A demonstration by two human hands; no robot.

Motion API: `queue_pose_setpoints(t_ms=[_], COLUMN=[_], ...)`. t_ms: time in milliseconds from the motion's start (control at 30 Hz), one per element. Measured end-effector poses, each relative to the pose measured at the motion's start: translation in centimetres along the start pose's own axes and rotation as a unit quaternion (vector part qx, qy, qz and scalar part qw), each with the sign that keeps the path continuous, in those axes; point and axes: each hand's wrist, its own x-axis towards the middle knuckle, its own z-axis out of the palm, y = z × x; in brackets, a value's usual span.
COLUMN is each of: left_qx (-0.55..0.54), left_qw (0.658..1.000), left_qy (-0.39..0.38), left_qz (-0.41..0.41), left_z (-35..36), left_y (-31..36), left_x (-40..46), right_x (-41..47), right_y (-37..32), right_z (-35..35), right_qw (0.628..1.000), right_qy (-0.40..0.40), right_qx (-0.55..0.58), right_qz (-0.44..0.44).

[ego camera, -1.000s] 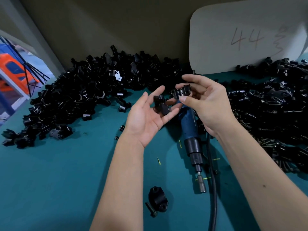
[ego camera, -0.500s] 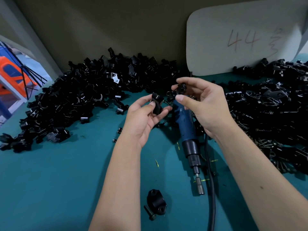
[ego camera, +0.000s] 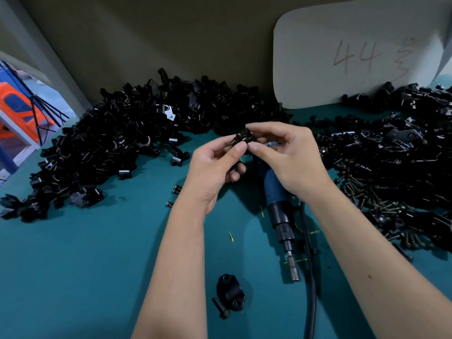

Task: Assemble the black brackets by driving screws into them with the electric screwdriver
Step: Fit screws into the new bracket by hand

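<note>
Change: two bracket halves (ego camera: 241, 139), apart a moment ago, now meet above the electric screwdriver (ego camera: 278, 206).
Left hand (ego camera: 215, 165): pinches them.
Right hand (ego camera: 288, 155): pinches them too.
Next: screws.

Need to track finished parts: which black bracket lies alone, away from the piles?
The oval two-hole bracket nearest the camera, lying on the teal table with a loose bolt beside it, below the screwdriver tip; the others are heaped together.

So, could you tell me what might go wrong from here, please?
1. Both hands, left and right, pinch the small bracket by the fingertips in mid-air; it could slip and vanish among the loose brackets.
2. The screwdriver lies under the right wrist, its cable running by that forearm; a snag seems possible.
</note>
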Motion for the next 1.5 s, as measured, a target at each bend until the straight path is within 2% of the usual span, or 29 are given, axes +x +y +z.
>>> queue_pose_setpoints(t_ms=[67, 267, 433, 600, 800, 900, 967, 1033, 1167, 1333, 1500], left_qx=[0.023, -0.047, -0.098, -0.084, -0.076, -0.09, -0.103, -0.102, -0.123, -0.123, -0.124], left_qw=[1.0, 0.999, 0.995, 0.996, 0.997, 0.993, 0.984, 0.977, 0.968, 0.969, 0.97], left_qy=[0.005, 0.004, 0.008, 0.015, 0.02, 0.079, 0.143, 0.187, 0.22, 0.212, 0.21], left_qz=[0.005, 0.0, -0.019, -0.011, -0.009, -0.003, 0.001, 0.004, 0.0, -0.019, -0.025], left_z=[-0.3, -0.2, -0.5, -0.9, -1.0, -1.0, -1.3, -1.8, -2.3, -2.3, -2.0], left_y=[0.0, 0.3, 0.6, 0.8, 0.9, 1.0, 1.0, 1.1, 1.3, 1.1, 1.1], left_x=[-0.1, -0.2, -0.1, -0.2, -0.2, -0.1, 0.2, 0.3, 0.3, 0.2, 0.3], right_x=[-0.1, 0.0, -0.2, -0.2, -0.3, -0.5, -0.4, -0.2, 0.5, 0.7, 0.4], right_y=[0.0, -0.6, -0.8, -1.0, -1.2, -1.2, -1.2, -1.6, -2.6, -3.0, -2.8], right_z=[-0.1, 0.2, 0.3, 0.4, 0.5, 0.9, 0.8, 0.6, 0.7, -0.5, -0.2], right_qw=[1.0, 0.999, 0.999, 0.999, 1.0, 0.993, 0.963, 0.932, 0.903, 0.882, 0.871], right_qy=[-0.002, 0.033, -0.027, -0.023, -0.005, -0.021, -0.083, -0.123, -0.137, -0.122, -0.131], right_qx=[-0.008, 0.009, -0.003, 0.026, -0.01, -0.117, -0.256, -0.34, -0.405, -0.444, -0.468], right_qz=[-0.003, -0.035, -0.045, -0.027, -0.013, -0.003, 0.002, 0.008, 0.052, 0.099, 0.08])
